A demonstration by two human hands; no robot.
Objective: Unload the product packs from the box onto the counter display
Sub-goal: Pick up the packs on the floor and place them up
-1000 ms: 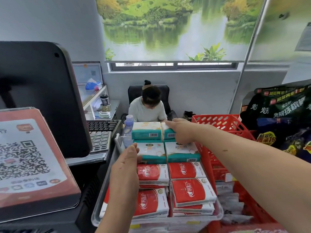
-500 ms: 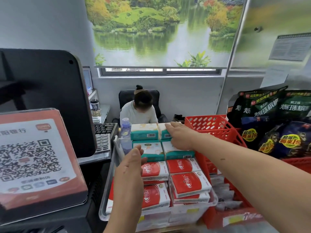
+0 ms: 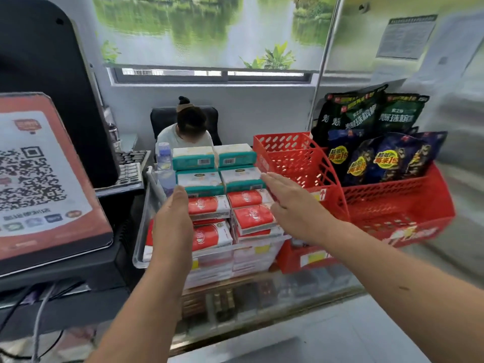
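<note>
Red and white product packs [image 3: 251, 218] fill the front rows of a clear plastic display tray [image 3: 138, 258] on the counter, with teal and white packs [image 3: 195, 159] stacked behind them. My left hand [image 3: 174, 218] hovers with straight fingers at the left side of the red packs, holding nothing. My right hand [image 3: 290, 203] is flat and open above the right edge of the packs, beside the red basket. No box is in view.
A red perforated basket [image 3: 301, 166] stands right of the tray, and a second red basket [image 3: 403, 208] holds dark snack bags [image 3: 379, 153]. A QR code sign [image 3: 39, 179] and a black monitor [image 3: 47, 87] are at left. A person [image 3: 188, 129] sits behind the counter.
My right hand has drawn back from the far teal packs toward me and now lies flat over the red packs' right edge. The view has pulled back from the display.
</note>
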